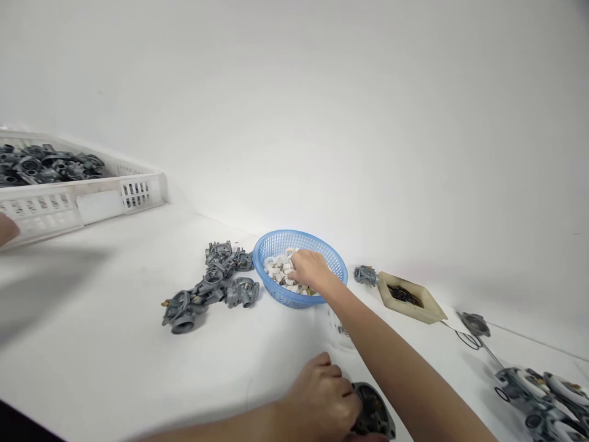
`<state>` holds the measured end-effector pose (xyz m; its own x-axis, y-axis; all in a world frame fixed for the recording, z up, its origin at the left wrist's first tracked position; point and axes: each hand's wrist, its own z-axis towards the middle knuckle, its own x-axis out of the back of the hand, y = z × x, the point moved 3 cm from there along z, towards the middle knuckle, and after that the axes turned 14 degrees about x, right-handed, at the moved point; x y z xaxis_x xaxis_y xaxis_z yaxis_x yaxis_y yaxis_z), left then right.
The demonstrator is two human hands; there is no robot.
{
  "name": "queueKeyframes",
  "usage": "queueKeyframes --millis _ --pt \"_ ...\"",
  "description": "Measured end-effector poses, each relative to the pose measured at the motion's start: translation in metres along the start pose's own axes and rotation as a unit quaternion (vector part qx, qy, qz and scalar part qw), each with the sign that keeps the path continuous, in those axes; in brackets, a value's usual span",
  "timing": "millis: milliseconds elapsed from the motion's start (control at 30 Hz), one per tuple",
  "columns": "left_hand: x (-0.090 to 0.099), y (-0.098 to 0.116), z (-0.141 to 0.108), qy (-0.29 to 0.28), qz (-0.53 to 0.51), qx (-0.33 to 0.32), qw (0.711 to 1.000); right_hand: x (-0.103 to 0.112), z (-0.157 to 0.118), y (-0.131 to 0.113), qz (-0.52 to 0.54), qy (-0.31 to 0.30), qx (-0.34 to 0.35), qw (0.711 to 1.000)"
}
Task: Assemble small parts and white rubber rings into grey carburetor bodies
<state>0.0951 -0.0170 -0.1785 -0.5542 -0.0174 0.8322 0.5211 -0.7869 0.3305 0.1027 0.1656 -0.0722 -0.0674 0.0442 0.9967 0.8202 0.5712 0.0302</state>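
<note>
My right hand reaches into a blue plastic basket, its fingers pinched on a white plastic part among several similar white pieces. Near the bottom edge, my left hand is closed around a dark grey carburetor body with its open side facing up. Part of that body is hidden by the hand. Left of the basket, several grey carburetor bodies lie in a loose group on the white table.
A white crate full of carburetor bodies stands at the left, with another person's hand beside it. Right of the basket are one carburetor and a beige tray of black rings. Carburetors with white rings lie at lower right.
</note>
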Motion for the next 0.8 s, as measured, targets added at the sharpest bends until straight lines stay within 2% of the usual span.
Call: queueKeyframes --millis 100,200,267,367,433,633,800 --pt "0.015 -0.004 0.002 -0.003 -0.067 0.061 0.996 0.008 -0.01 0.007 0.032 0.032 -0.001 0.999" --pt "0.034 -0.012 0.004 -0.025 -0.175 0.136 0.975 0.023 -0.027 0.011 0.084 0.077 0.018 0.993" --pt "0.042 -0.016 0.005 -0.096 -0.246 0.155 0.952 0.032 -0.044 0.012 0.131 0.101 0.038 0.985" --pt "0.044 -0.018 0.005 -0.223 -0.305 0.149 0.914 0.04 -0.08 0.011 0.205 0.12 0.063 0.969" --pt "0.044 -0.018 0.006 -0.258 -0.318 0.146 0.901 0.041 -0.11 0.01 0.243 0.121 0.077 0.959" --pt "0.045 -0.014 0.007 -0.266 -0.306 0.164 0.899 0.026 -0.199 0.008 0.264 0.111 0.079 0.955" --pt "0.045 -0.006 0.008 -0.231 -0.291 0.134 0.919 0.01 -0.243 0.013 0.275 0.102 0.044 0.955"
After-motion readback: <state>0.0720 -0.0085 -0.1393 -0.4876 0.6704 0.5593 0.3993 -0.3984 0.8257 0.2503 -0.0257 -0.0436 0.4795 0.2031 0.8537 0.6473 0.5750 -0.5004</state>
